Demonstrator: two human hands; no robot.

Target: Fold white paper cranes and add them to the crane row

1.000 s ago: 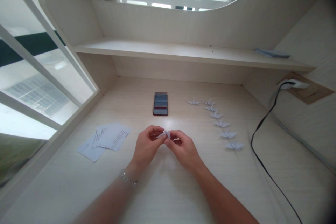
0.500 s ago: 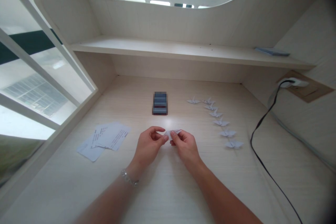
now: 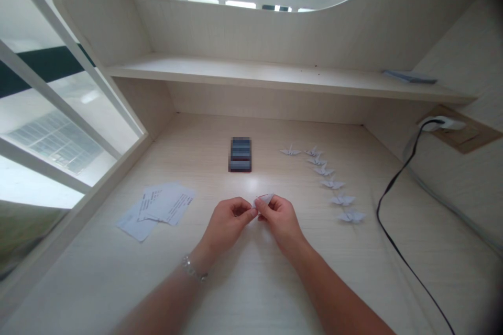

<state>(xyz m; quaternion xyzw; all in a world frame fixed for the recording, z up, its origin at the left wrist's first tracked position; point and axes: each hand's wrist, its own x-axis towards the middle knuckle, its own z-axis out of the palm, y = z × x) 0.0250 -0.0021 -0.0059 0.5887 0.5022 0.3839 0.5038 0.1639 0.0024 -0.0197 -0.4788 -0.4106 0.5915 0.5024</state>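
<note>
Both hands are mid-surface, fingertips meeting over a small folded paper [image 3: 265, 198].
- Right hand [image 3: 283, 220]: thumb and forefinger pinch the paper. Its white tip sticks up and away just above the fingers.
- Left hand [image 3: 226, 225]: fingers curled, pinch closed at the paper's left end, tips against the right hand's. The exact contact is hidden by the fingers. There is a bracelet [image 3: 192, 269] on that wrist.
- The paper is held just above the surface [image 3: 255, 288], not lying on it, near the centre and in front of the dark blurred device [image 3: 240, 154].

Around it:
- A row of paper cranes [image 3: 332, 184] curves along the right side, seven or so, each set apart from the next.
- Loose printed slips [image 3: 159, 209] overlap to the left of the left hand.
- A black cable [image 3: 393, 188] runs down the right side from a wall plug [image 3: 444, 124].
- The shelf [image 3: 275, 78] above carries a flat bluish item [image 3: 411, 77] at its right end.
</note>
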